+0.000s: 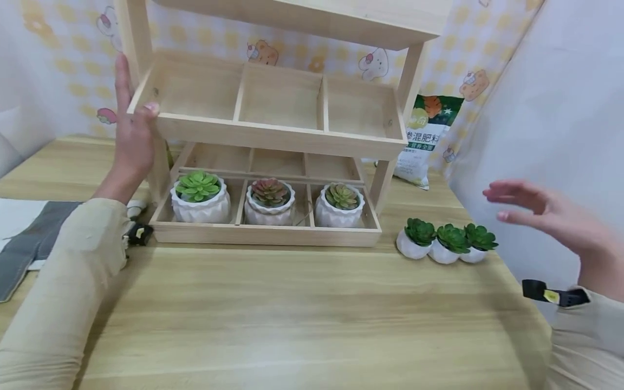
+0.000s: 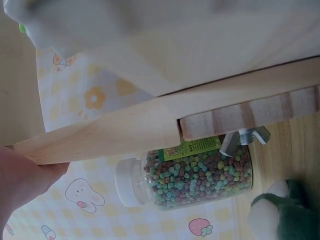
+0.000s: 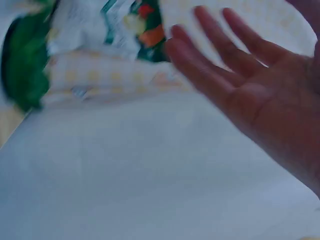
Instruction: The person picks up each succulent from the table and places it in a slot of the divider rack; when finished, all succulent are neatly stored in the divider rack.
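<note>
A wooden plant shelf (image 1: 278,132) with divided trays stands on the table. My left hand (image 1: 134,138) grips its left side at the middle tray, thumb over the tray's front corner and one finger pointing up along the post. In the left wrist view this hand (image 2: 25,177) holds the post's edge. Three white pots sit in the lowest tray: a bright green succulent (image 1: 197,186), a reddish one (image 1: 270,192) and a pale green one (image 1: 342,196). My right hand (image 1: 556,222) is in the air at the right, fingers apart and holding nothing, beyond three small dark green potted succulents (image 1: 450,238).
A fertilizer bag (image 1: 421,141) leans behind the shelf's right post. Left of the shelf lies a grey and white cloth (image 1: 36,233). The left wrist view shows a jar of coloured granules (image 2: 200,175) beside the post. A white sheet (image 1: 551,119) hangs at the right.
</note>
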